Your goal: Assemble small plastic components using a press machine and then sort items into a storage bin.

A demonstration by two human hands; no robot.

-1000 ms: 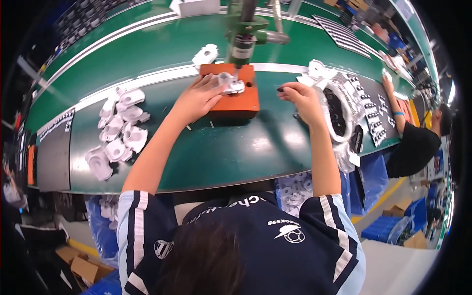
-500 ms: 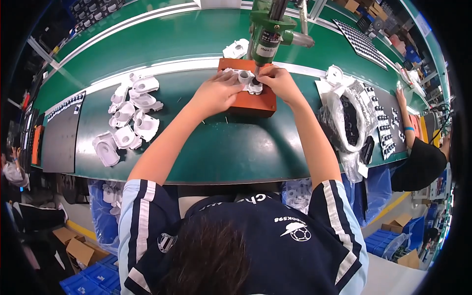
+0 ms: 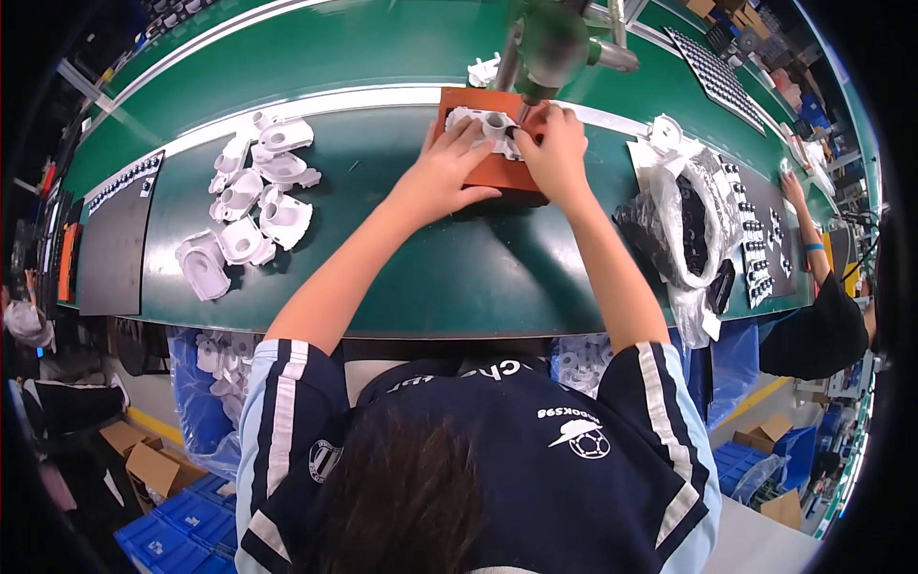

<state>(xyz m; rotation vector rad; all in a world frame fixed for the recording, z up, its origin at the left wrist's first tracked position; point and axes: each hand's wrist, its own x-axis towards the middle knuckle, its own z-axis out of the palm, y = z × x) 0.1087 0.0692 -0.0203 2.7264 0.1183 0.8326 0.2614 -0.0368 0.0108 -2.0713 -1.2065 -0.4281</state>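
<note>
Head view: a worker's two hands meet over an orange block (image 3: 499, 176) on a green desk (image 3: 469, 287), beneath the slim rod (image 3: 525, 110) of a green press (image 3: 553, 43). The right hand (image 3: 561, 158), a second ago well apart from the block with something dark at its fingertips, has come in beside the white moulded part (image 3: 495, 122) resting on the block's top. Its thumb and fingers bend inward, the thumb tip at a small dark piece (image 3: 510, 132) — whether gripped or merely pushed cannot be told. The left hand (image 3: 442, 182) lies open, fingers spread across the part's left side and thumb reaching over the block's near edge, apparently a steadying touch. That shift seems to bring piece and part together at the block, though the fingers partly hide the meeting point. Off to the left lies a cluster of loose white mouldings (image 3: 241, 194); to the right, an open plastic bag (image 3: 715, 225).
</note>
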